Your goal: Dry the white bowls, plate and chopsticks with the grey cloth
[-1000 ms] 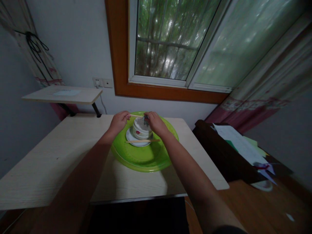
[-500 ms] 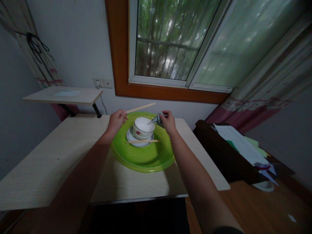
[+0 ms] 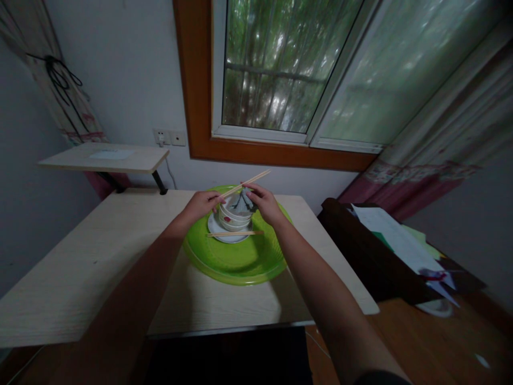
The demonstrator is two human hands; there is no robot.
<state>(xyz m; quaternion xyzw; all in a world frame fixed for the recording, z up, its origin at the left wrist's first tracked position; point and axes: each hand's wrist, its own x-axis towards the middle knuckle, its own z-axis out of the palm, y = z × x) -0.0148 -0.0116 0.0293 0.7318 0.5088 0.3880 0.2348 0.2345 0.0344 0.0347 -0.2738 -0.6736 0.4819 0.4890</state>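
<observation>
Between the fingers of my left hand (image 3: 203, 205) is a pair of chopsticks (image 3: 256, 177), tilted up to the right. A grey cloth (image 3: 243, 202) hangs from my right hand (image 3: 262, 202), over the top of the stacked white bowls (image 3: 234, 221). My right fingertips are close to the chopsticks; whether the cloth touches them I cannot tell. The bowls stand on a white plate (image 3: 214, 225) inside a round green tray (image 3: 236, 272). A second pair of chopsticks (image 3: 236, 233) lies across the front of the plate.
The tray sits on a pale wooden table (image 3: 100, 267). A small raised shelf (image 3: 140, 160) stands at the back left. At the right, a dark piece of furniture (image 3: 352, 251) bears papers (image 3: 388, 230). A window (image 3: 280, 80) is behind the table.
My right hand moved away to the right with the cloth, then came back left over the bowls. My left hand tilted the chopsticks up and shifted right toward the bowls.
</observation>
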